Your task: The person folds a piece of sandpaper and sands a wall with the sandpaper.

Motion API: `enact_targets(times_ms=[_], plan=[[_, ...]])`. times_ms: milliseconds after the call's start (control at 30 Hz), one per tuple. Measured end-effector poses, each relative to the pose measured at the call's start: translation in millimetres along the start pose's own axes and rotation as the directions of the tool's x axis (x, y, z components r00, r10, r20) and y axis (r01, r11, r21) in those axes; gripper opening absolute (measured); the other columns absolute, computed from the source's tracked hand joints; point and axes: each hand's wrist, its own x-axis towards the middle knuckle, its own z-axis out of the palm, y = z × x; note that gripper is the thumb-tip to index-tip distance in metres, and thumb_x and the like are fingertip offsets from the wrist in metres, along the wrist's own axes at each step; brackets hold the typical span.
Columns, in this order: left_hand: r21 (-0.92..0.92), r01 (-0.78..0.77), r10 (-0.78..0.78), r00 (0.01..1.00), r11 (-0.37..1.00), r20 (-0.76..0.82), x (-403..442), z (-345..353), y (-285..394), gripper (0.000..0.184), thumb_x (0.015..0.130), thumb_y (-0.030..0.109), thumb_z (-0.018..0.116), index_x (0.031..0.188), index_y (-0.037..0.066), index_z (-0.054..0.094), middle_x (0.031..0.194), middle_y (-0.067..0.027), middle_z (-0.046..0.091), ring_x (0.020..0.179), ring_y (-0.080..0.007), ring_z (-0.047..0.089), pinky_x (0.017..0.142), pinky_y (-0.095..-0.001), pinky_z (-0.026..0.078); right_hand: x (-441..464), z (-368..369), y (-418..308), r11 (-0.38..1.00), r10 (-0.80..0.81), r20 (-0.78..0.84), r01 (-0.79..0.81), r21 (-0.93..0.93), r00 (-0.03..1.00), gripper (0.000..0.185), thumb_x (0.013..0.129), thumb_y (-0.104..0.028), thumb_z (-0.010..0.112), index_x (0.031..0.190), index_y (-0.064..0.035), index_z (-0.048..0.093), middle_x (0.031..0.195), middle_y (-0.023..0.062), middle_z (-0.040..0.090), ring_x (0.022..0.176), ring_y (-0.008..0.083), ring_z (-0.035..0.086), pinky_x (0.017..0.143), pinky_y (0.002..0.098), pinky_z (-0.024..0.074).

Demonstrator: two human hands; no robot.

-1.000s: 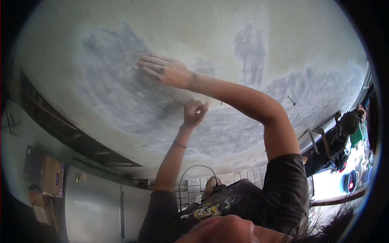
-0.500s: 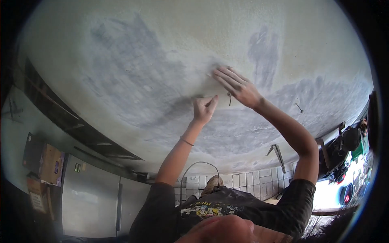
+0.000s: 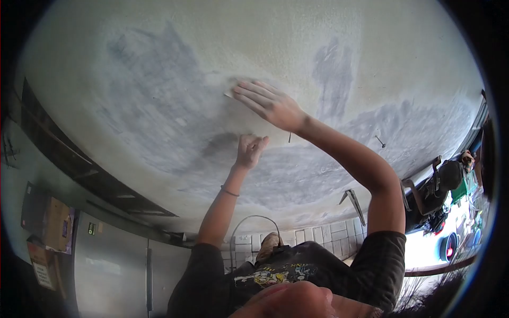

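Note:
My right hand lies against the pale wall, fingers stretched out and close together. A light corner of a thin sheet shows at its fingertips, pressed between hand and wall; the rest is hidden. Below it, my left hand is curled into a loose fist near the wall, with no object visible in it. Grey, smeared patches spread around both hands, and a separate grey patch lies to the right.
A nail sticks out of the wall at right, and another sits just under my right wrist. A metal bracket is lower down. A grey cabinet and boxes stand at lower left. Bags hang at right.
My right hand swept right across the wall, then came partway back left, with the sheet under its fingers. My left hand stays curled, and the view has shifted slightly.

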Motion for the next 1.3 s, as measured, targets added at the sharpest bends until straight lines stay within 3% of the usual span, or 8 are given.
enact_targets(times_ms=[133,300,433,667,733,833,1133,1300], plan=[[0.075,-0.010,0.009,1.000,0.997,0.016,5.3,9.0,-1.7,0.054,0.098,0.020,0.064,0.052,0.001,0.041,0.046,-0.0019,0.033,0.044,-0.0092,0.031,0.045,-0.0334,0.023,-59.4,-20.2,11.0,1.000,-0.017,0.135,0.019,-0.020,0.991,0.056,0.089,-0.014,0.059,0.144,-0.0036,0.051,0.153,0.0075,0.047,0.144,0.0225,0.042,0.121,0.0386,0.0344],[0.145,0.042,-0.039,0.999,0.989,-0.027,3.2,10.3,-9.9,0.053,0.097,0.020,0.064,0.053,0.000,0.043,0.046,-0.0028,0.031,0.043,-0.0098,0.031,0.044,-0.0342,0.024,10.9,13.6,-14.4,0.995,0.043,-0.087,-0.035,0.092,0.995,0.057,0.087,-0.010,0.060,0.143,-0.0009,0.051,0.150,0.0114,0.050,0.141,0.0254,0.045,0.120,0.0407,0.0374],[0.229,-0.025,0.014,0.999,0.973,0.050,3.1,5.5,-5.9,0.054,0.097,0.022,0.063,0.053,-0.001,0.041,0.045,-0.0056,0.029,0.042,-0.0105,0.030,0.043,-0.0347,0.025,94.9,39.0,-34.6,0.999,-0.005,-0.130,0.000,-0.040,0.991,0.056,0.088,-0.012,0.059,0.143,-0.0012,0.051,0.150,0.0119,0.050,0.142,0.0248,0.044,0.121,0.0389,0.0340],[0.258,-0.046,-0.013,0.975,0.965,0.223,7.0,-2.9,3.3,0.052,0.095,0.015,0.065,0.052,-0.001,0.041,0.046,-0.0090,0.033,0.041,-0.0133,0.032,0.044,-0.0361,0.027,45.7,13.5,-13.9,0.998,-0.052,-0.097,0.049,-0.028,0.994,0.048,0.090,-0.014,0.057,0.136,-0.0022,0.056,0.147,0.0104,0.053,0.140,0.0245,0.046,0.121,0.0371,0.0345],[0.249,-0.020,-0.024,0.984,0.968,0.174,5.1,3.6,4.8,0.051,0.095,0.015,0.065,0.052,-0.001,0.042,0.045,-0.0086,0.033,0.041,-0.0129,0.031,0.043,-0.0358,0.027,9.4,6.1,-6.7,0.999,-0.003,-0.059,0.006,0.053,0.998,0.048,0.089,-0.014,0.058,0.136,-0.0029,0.057,0.147,0.0095,0.054,0.138,0.0230,0.049,0.119,0.0370,0.0372],[0.257,0.010,-0.033,0.996,0.966,0.088,6.2,8.3,1.5,0.053,0.095,0.015,0.066,0.051,-0.001,0.043,0.045,-0.0074,0.034,0.040,-0.0119,0.031,0.042,-0.0350,0.026,-32.6,-7.4,3.5,0.999,-0.019,0.013,0.020,-0.043,1.000,0.049,0.089,-0.014,0.059,0.136,-0.0029,0.057,0.147,0.0092,0.054,0.138,0.0227,0.049,0.119,0.0370,0.0381],[0.297,-0.045,0.030,0.998,0.954,0.055,6.9,8.1,-1.1,0.055,0.098,0.020,0.063,0.052,0.000,0.040,0.046,-0.0113,0.032,0.039,-0.0155,0.032,0.044,-0.0368,0.025,94.5,35.5,-20.9,0.980,-0.091,-0.111,0.069,-0.188,0.990,0.049,0.091,-0.015,0.057,0.138,-0.0013,0.056,0.149,0.0104,0.051,0.142,0.0249,0.045,0.122,0.0370,0.0319],[0.269,-0.128,0.099,0.988,0.955,0.121,4.4,1.4,0.5,0.053,0.097,0.018,0.063,0.051,0.001,0.041,0.046,-0.0134,0.034,0.037,-0.0222,0.036,0.044,-0.0385,0.027,71.1,24.0,-13.6,0.988,-0.086,-0.069,0.076,-0.137,0.994,0.051,0.090,-0.014,0.059,0.140,-0.0026,0.055,0.149,0.0090,0.051,0.142,0.0232,0.045,0.122,0.0371,0.0331]])
